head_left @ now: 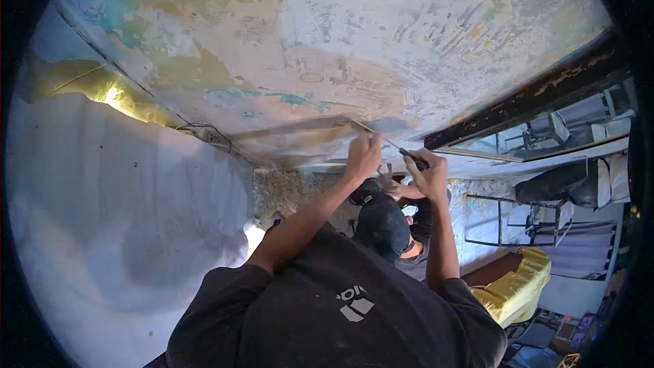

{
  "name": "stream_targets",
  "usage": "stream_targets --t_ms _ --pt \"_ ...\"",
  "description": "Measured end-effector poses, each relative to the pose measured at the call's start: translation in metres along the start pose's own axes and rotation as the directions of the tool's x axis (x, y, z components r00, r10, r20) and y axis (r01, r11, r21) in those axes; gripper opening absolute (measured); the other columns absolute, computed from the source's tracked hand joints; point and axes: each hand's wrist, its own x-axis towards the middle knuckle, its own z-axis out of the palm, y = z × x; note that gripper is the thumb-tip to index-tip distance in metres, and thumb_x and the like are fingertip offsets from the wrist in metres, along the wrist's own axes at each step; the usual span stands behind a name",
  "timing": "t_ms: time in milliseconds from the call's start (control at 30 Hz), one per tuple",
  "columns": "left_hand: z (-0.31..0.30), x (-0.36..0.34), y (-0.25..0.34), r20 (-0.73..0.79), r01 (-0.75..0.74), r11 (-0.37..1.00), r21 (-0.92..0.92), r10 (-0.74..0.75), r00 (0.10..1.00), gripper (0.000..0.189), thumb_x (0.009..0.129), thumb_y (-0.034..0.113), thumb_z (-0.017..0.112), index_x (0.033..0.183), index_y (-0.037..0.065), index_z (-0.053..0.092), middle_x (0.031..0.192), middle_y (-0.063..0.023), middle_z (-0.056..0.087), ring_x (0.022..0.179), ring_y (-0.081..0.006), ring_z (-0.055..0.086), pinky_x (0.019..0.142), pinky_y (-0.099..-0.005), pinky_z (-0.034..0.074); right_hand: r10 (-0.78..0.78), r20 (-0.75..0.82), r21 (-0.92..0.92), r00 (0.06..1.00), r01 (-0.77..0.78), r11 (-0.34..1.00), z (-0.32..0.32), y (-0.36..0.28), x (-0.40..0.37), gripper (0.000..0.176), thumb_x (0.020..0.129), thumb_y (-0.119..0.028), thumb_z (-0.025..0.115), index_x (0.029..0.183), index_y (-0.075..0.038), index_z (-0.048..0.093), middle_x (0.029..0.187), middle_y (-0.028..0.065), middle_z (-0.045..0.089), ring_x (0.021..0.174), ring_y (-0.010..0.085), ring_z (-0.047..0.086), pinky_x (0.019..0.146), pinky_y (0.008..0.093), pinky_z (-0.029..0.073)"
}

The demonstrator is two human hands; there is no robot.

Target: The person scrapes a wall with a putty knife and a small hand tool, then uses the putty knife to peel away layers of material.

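My right hand point(430, 176) is closed round the dark handle of a long thin tool point(393, 143). Its pale, narrow shaft slants up and left to the wall, and the shape of its tip is too small to make out. Along the shaft, my left hand point(366, 155) is curled closed, its fingers at the tool's middle. Beyond both hands spreads a patchy wall point(306, 48) with peeling cream, yellow and turquoise paint and many scraped marks. The tool's tip meets or nearly meets a yellowish, shadowed patch of it.
Below my hands a co-worker in a dark cap point(383, 228) is close by, a hand point(390, 187) raised. White sheeting point(122, 197) hangs at left beside a bright lamp point(112, 95). At right are a dark-framed mirror point(545, 126), a metal frame point(499, 221) and a yellow-covered item point(521, 286).
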Motion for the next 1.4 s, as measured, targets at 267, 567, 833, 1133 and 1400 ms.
stream_targets --t_ms 267,567,833,1133,1400 --pt "0.003 0.007 -0.01 -0.022 -0.067 0.996 0.062 0.069 0.997 0.031 0.088 0.025 0.053 0.085 -0.005 0.056 0.069 -0.0309 0.059 0.066 -0.0443 0.059 0.059 -0.0505 0.045 -0.01 -0.019 0.011 1.0 0.01 1.0 0.008 0.009 0.002 0.016 0.078 -0.011 0.069 0.075 0.003 0.063 0.055 0.0138 0.056 0.047 0.0147 0.049 0.049 0.0316 0.042" --pt "-0.009 0.002 0.017 -0.178 -0.13 0.988 -0.082 0.114 0.977 0.033 0.089 0.024 0.05 0.08 -0.007 0.055 0.063 -0.0267 0.057 0.062 -0.0438 0.058 0.057 -0.0486 0.043 0.023 -0.028 0.005 0.999 -0.023 1.0 0.02 0.016 0.001 0.021 0.078 -0.015 0.071 0.075 0.004 0.062 0.055 0.0155 0.053 0.049 0.0133 0.045 0.049 0.0306 0.04" --pt "-0.012 0.003 0.027 -0.166 -0.064 0.998 0.008 0.065 0.984 0.037 0.088 0.027 0.052 0.072 -0.006 0.055 0.06 -0.0255 0.056 0.06 -0.0412 0.06 0.053 -0.0477 0.042 -0.066 -0.102 -0.013 0.993 0.065 0.998 0.02 0.009 0.007 0.022 0.078 -0.015 0.071 0.073 0.004 0.06 0.053 0.0143 0.052 0.045 0.0121 0.043 0.046 0.0312 0.037" --pt "-0.002 0.003 0.019 -0.112 -0.025 0.999 -0.029 0.021 0.994 0.039 0.087 0.029 0.051 0.072 -0.006 0.057 0.062 -0.0239 0.058 0.06 -0.0393 0.06 0.054 -0.0467 0.043 0.01 -0.099 -0.014 0.995 -0.011 1.0 0.016 0.015 0.003 0.021 0.077 -0.013 0.071 0.069 0.002 0.058 0.053 0.0156 0.052 0.045 0.0168 0.05 0.047 0.0314 0.04" --pt "0.007 0.004 0.004 -0.159 -0.102 0.994 0.026 0.105 0.982 0.039 0.088 0.027 0.05 0.069 -0.007 0.055 0.066 -0.0285 0.057 0.064 -0.0437 0.058 0.057 -0.0497 0.043 -0.005 -0.07 -0.007 0.998 0.004 1.0 0.011 0.005 0.0 0.025 0.077 -0.017 0.071 0.069 0.002 0.057 0.052 0.0145 0.052 0.043 0.0186 0.044 0.047 0.0316 0.039"
